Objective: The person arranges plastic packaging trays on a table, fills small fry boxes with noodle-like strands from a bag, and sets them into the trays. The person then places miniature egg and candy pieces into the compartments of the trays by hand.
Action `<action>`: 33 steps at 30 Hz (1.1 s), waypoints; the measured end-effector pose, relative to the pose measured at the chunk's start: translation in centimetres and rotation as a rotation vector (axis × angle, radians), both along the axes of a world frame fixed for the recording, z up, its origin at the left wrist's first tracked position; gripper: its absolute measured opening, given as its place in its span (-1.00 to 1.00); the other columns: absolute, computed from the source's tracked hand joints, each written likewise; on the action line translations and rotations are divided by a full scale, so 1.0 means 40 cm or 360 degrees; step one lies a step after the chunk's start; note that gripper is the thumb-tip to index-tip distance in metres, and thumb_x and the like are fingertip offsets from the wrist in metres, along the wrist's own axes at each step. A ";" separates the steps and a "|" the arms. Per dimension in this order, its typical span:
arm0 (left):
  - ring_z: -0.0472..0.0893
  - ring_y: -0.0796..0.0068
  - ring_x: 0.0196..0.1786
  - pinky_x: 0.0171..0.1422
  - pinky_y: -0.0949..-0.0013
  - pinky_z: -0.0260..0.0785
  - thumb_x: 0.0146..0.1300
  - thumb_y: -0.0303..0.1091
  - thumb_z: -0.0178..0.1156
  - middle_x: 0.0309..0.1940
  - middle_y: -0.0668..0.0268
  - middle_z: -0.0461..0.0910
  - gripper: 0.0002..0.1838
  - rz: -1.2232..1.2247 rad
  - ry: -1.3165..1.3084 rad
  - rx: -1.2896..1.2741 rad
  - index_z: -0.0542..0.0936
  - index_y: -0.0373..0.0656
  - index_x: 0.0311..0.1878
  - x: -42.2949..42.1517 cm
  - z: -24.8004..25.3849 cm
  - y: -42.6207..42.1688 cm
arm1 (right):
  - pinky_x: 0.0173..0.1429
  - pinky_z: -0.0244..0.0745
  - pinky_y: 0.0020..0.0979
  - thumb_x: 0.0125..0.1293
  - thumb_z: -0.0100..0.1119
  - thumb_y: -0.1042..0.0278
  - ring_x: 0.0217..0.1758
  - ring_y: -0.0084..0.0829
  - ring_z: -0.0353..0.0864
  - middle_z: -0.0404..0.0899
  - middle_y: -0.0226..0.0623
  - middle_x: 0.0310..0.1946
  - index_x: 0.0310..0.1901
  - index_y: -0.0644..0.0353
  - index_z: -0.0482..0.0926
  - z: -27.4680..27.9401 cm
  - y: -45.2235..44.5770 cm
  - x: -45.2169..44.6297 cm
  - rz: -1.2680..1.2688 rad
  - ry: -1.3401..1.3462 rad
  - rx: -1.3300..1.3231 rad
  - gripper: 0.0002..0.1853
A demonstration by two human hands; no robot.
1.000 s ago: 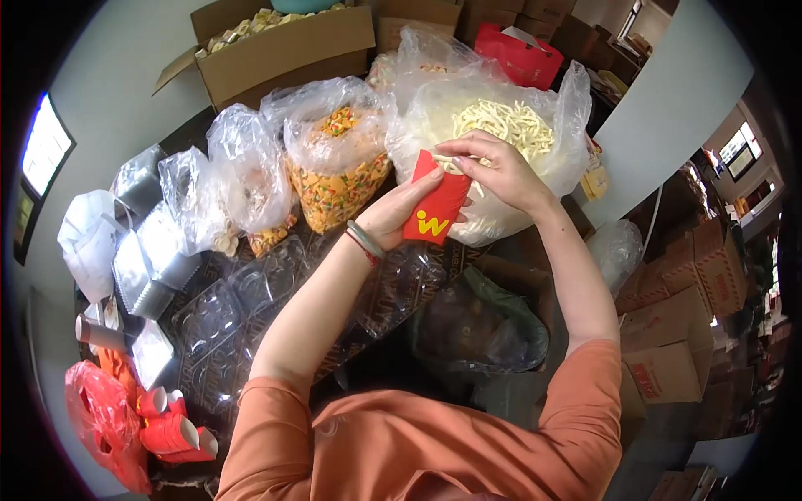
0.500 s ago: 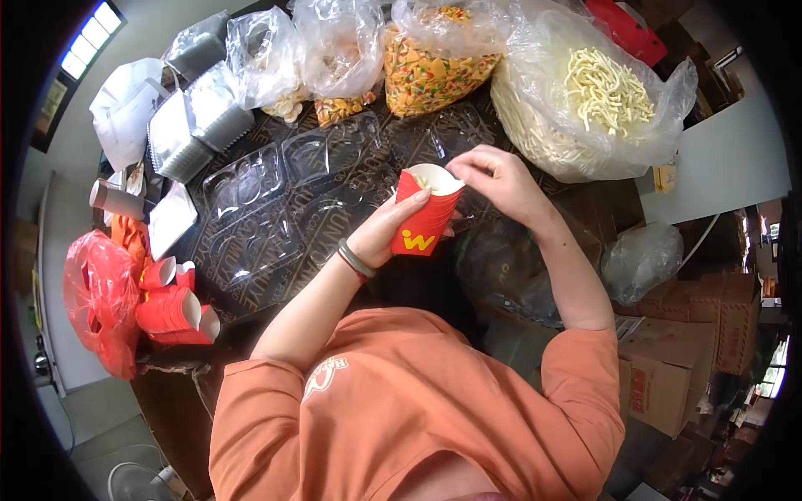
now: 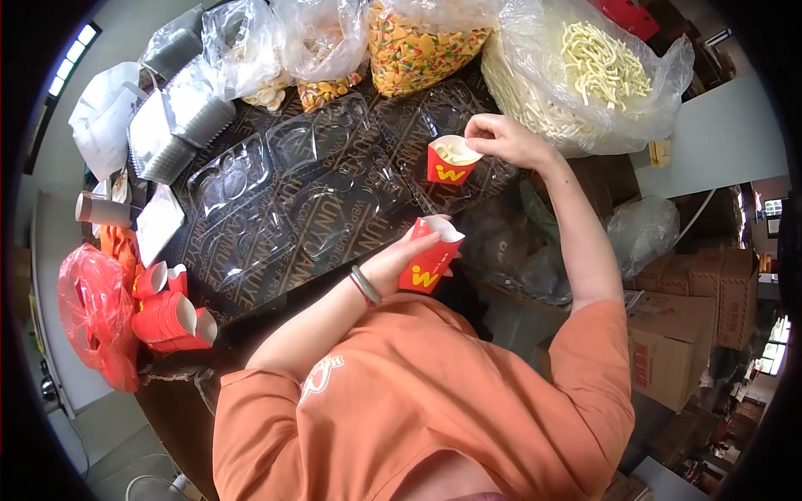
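My left hand (image 3: pixel 394 265) is wrapped round a red French fry carton (image 3: pixel 426 267) with a yellow logo, close in front of my body. Its white inside shows at the top; whether more cartons are nested in it I cannot tell. Farther forward, over the table, my right hand (image 3: pixel 511 140) pinches the rim of a second red fry carton (image 3: pixel 448 172), which holds pale pieces. A clear plastic tray (image 3: pixel 393 179) lies behind and to the left of that carton. Beyond my right hand stands a big clear bag of pale fry-shaped strips (image 3: pixel 606 67).
Several clear compartment trays (image 3: pixel 230 175) lie on the dark patterned table (image 3: pixel 242 288). Bags of yellow-orange pieces (image 3: pixel 426 50) line the back. At left are stacked plastic containers (image 3: pixel 180 117), red cartons (image 3: pixel 167 321) and a red bag (image 3: pixel 96 317). Cardboard boxes (image 3: pixel 668 351) stand at right.
My right hand now holds a carton with pale pieces, apart from the one in my left hand, and has moved forward. My left hand has come lower, nearer my body. The view has shifted slightly.
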State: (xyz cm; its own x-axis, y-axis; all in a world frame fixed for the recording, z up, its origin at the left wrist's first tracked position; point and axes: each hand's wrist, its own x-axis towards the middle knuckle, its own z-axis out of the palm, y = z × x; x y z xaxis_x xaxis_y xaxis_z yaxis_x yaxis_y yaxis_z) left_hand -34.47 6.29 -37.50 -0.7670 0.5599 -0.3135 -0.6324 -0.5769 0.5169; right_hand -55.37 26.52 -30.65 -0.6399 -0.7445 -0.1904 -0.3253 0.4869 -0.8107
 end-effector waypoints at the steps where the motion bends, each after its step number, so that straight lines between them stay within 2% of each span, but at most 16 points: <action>1: 0.56 0.38 0.06 0.04 0.24 0.52 0.37 -0.09 0.19 0.09 0.27 0.49 -0.42 -0.0013 -0.0073 0.0064 0.26 -0.04 0.36 0.001 0.004 0.015 | -0.14 0.38 -0.48 0.29 0.17 0.30 -0.26 -0.60 0.43 0.50 -0.43 -0.36 -0.25 0.27 0.53 -0.009 -0.002 -0.022 -0.0011 -0.0006 -0.0002 -0.81; 4: 0.61 0.28 0.03 0.10 0.19 0.53 0.42 -0.08 0.11 0.11 0.20 0.53 -0.46 -0.0044 -0.0114 0.0014 0.25 -0.01 0.37 -0.026 -0.041 0.037 | -0.06 0.44 -0.30 0.23 0.18 0.27 -0.19 -0.33 0.57 0.60 -0.20 -0.29 -0.22 0.29 0.56 -0.046 -0.039 -0.053 0.0367 0.0404 0.0413 -0.77; 10: 0.66 0.23 -0.06 0.07 0.23 0.54 0.42 -0.05 0.10 -0.01 0.20 0.61 -0.53 0.0105 -0.0281 -0.0063 0.38 -0.13 0.24 -0.033 -0.043 0.049 | -0.03 0.51 -0.30 0.26 0.14 0.29 -0.13 -0.23 0.64 0.63 -0.11 -0.25 -0.23 0.27 0.64 -0.049 -0.092 -0.031 0.0222 0.0247 0.0708 -0.78; 12: 0.67 0.23 -0.08 0.06 0.23 0.54 0.42 -0.04 0.10 -0.04 0.19 0.62 -0.54 0.0103 -0.0277 -0.0072 0.42 -0.16 0.19 -0.027 -0.040 0.044 | -0.01 0.52 -0.29 0.29 0.10 0.30 -0.11 -0.22 0.63 0.62 -0.15 -0.21 -0.21 0.23 0.65 -0.076 -0.062 -0.026 0.0233 0.0693 0.0428 -0.79; 15: 0.60 0.24 0.10 0.18 0.17 0.49 0.43 -0.06 0.08 0.18 0.13 0.51 -0.45 0.0105 -0.0198 -0.0013 0.31 -0.17 0.34 -0.034 -0.026 0.041 | -0.03 0.53 -0.28 0.29 0.16 0.32 -0.15 -0.16 0.61 0.59 -0.21 -0.24 -0.20 0.16 0.64 0.039 -0.017 0.034 0.0055 0.1012 0.0050 -0.85; 17: 0.54 0.24 0.19 0.24 0.12 0.46 0.43 -0.08 0.08 0.26 0.07 0.43 -0.42 0.0025 -0.0123 -0.0004 0.25 -0.16 0.39 -0.044 0.010 0.039 | -0.13 0.54 -0.34 0.30 0.16 0.35 -0.27 -0.29 0.63 0.60 -0.24 -0.32 -0.20 0.16 0.65 0.174 0.025 0.062 -0.0245 0.1284 -0.0102 -0.87; 18: 0.53 0.21 0.21 0.25 0.11 0.46 0.42 -0.09 0.09 0.26 0.03 0.42 -0.40 0.0022 -0.0047 -0.0005 0.21 -0.16 0.40 -0.056 0.034 0.042 | -0.19 0.58 -0.33 0.32 0.17 0.27 -0.32 -0.35 0.65 0.62 -0.26 -0.32 -0.23 0.14 0.65 0.213 0.056 0.039 -0.0486 0.1334 -0.0061 -0.84; 20: 0.54 0.18 0.19 0.24 0.11 0.46 0.41 -0.10 0.11 0.25 0.01 0.43 -0.36 0.0013 0.0093 0.0010 0.16 -0.14 0.43 -0.093 0.092 0.056 | -0.23 0.65 -0.39 0.35 0.18 0.14 -0.34 -0.51 0.69 0.68 -0.28 -0.26 -0.19 0.18 0.63 0.296 0.143 -0.033 -0.0984 0.1487 0.0113 -0.75; 21: 0.55 0.15 0.18 0.24 0.11 0.46 0.41 -0.13 0.11 0.23 0.00 0.45 -0.33 -0.0061 0.0084 0.0049 0.08 -0.10 0.47 -0.125 0.094 0.055 | -0.05 0.64 -0.36 0.28 0.25 0.01 -0.15 -0.38 0.72 0.67 -0.14 -0.11 0.01 0.23 0.58 0.373 0.168 -0.046 -0.1290 0.1256 0.0550 -0.55; 23: 0.56 0.14 0.16 0.22 0.12 0.46 0.42 -0.15 0.10 0.19 0.01 0.47 -0.30 0.0035 0.0310 0.0042 0.03 -0.07 0.49 -0.187 0.175 0.088 | 0.15 0.55 -0.31 0.10 0.35 -0.21 0.08 -0.25 0.65 0.60 -0.02 0.05 0.22 0.33 0.45 0.351 0.279 -0.170 -0.1444 0.1124 0.0758 -0.17; 24: 0.50 0.21 0.22 0.18 0.09 0.49 0.41 -0.24 0.10 0.20 0.12 0.43 -0.32 0.0024 0.0362 0.0077 0.03 -0.10 0.48 -0.226 0.196 0.098 | 0.28 0.45 -0.28 -0.10 0.40 -0.35 0.23 -0.18 0.55 0.53 0.06 0.14 0.29 0.39 0.35 0.340 0.321 -0.230 -0.1349 0.1038 0.0924 0.07; 26: 0.52 0.22 0.19 0.19 0.13 0.49 0.41 -0.24 0.10 0.19 0.13 0.44 -0.32 0.0088 0.0509 0.0052 0.03 -0.10 0.48 -0.299 0.263 0.135 | 0.27 0.46 -0.29 -0.12 0.41 -0.34 0.21 -0.16 0.56 0.54 0.05 0.13 0.27 0.43 0.36 0.308 0.334 -0.287 -0.1313 0.1071 0.1028 0.08; 27: 0.57 0.22 0.12 0.17 0.17 0.50 0.43 -0.25 0.09 0.16 0.14 0.47 -0.35 0.0074 0.0584 0.0052 0.05 -0.10 0.47 -0.338 0.289 0.152 | 0.22 0.49 -0.30 -0.06 0.39 -0.25 0.15 -0.20 0.61 0.57 -0.02 0.11 0.23 0.36 0.43 0.299 0.338 -0.312 -0.1297 0.1080 0.1135 -0.05; 30: 0.64 0.22 0.00 0.03 0.24 0.55 0.45 -0.24 0.08 0.10 0.14 0.53 -0.44 -0.0020 0.0589 0.0022 0.15 -0.09 0.42 -0.458 0.350 0.188 | 0.09 0.53 -0.28 -0.02 0.36 0.00 -0.02 -0.29 0.68 0.69 -0.15 -0.07 0.08 0.12 0.62 0.303 0.379 -0.383 -0.1280 0.0707 0.0921 -0.40; 32: 0.65 0.22 -0.01 -0.04 0.27 0.58 0.43 -0.23 0.11 0.06 0.13 0.55 -0.50 -0.0043 0.0687 -0.0050 0.23 -0.11 0.34 -0.529 0.415 0.212 | 0.05 0.54 -0.29 -0.04 0.37 0.06 -0.05 -0.27 0.69 0.69 -0.12 -0.12 -0.04 0.09 0.68 0.325 0.412 -0.413 -0.1305 0.0727 0.0871 -0.50; 33: 0.66 0.20 0.00 0.01 0.28 0.57 0.44 -0.13 0.08 0.08 0.09 0.57 -0.47 -0.0055 0.0715 -0.0193 0.26 -0.18 0.35 -0.560 0.438 0.223 | 0.01 0.54 -0.30 -0.04 0.37 0.11 -0.09 -0.26 0.69 0.69 -0.11 -0.14 -0.14 0.09 0.72 0.343 0.437 -0.404 -0.1345 0.0707 0.0644 -0.60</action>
State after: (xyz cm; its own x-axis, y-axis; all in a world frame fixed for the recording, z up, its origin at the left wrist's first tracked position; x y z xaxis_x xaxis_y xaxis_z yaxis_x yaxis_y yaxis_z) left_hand -56.87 15.20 -19.99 -0.8233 0.5673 -0.0193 -0.3482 -0.4777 0.8066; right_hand -71.51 44.01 -16.91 -0.9974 0.0472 0.0546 0.0194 0.9044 -0.4262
